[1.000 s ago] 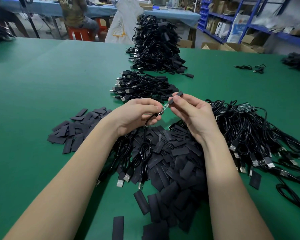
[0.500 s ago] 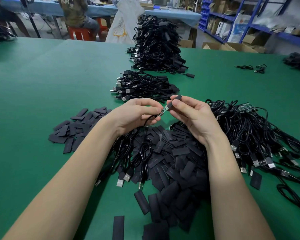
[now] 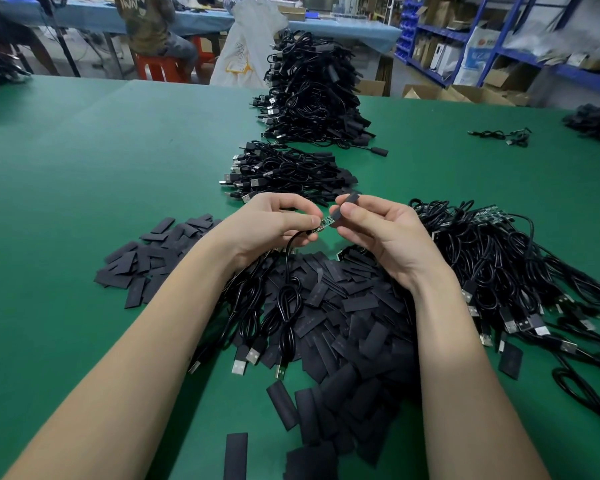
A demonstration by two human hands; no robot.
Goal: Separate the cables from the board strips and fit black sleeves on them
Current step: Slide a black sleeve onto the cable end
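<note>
Lying nearest the viewer, a large heap of flat black sleeves [image 3: 347,327] covers the green table [image 3: 84,174] between the two forearms, with loose pieces spilling toward the near edge. Several cables [image 3: 257,317] with USB plugs rest on the heap's left side. A smaller scatter of sleeves [image 3: 153,254] lies to the left, apart from the main heap.

Above the heap, both hands are raised and meet. The left hand [image 3: 274,226] pinches the end of one cable between thumb and curled fingers, at the small green board [image 3: 326,222] on its tip; the cable hangs down from this hand to the pile. The right hand [image 3: 385,233] pinches a single black sleeve [image 3: 343,205] between thumb and forefinger, its lower end at the tip of the board. Whether the board has entered the sleeve cannot be determined.

To the right, a tangle of unprocessed cables [image 3: 499,271] lies with green board strips [image 3: 489,214] visible at its far side.

Beyond the hands sit a low bundle of cables [image 3: 284,171] and, farther, a tall stack of cables [image 3: 312,95]. Blue shelving [image 3: 499,46] and a seated person [image 3: 149,32] occupy the background.
</note>
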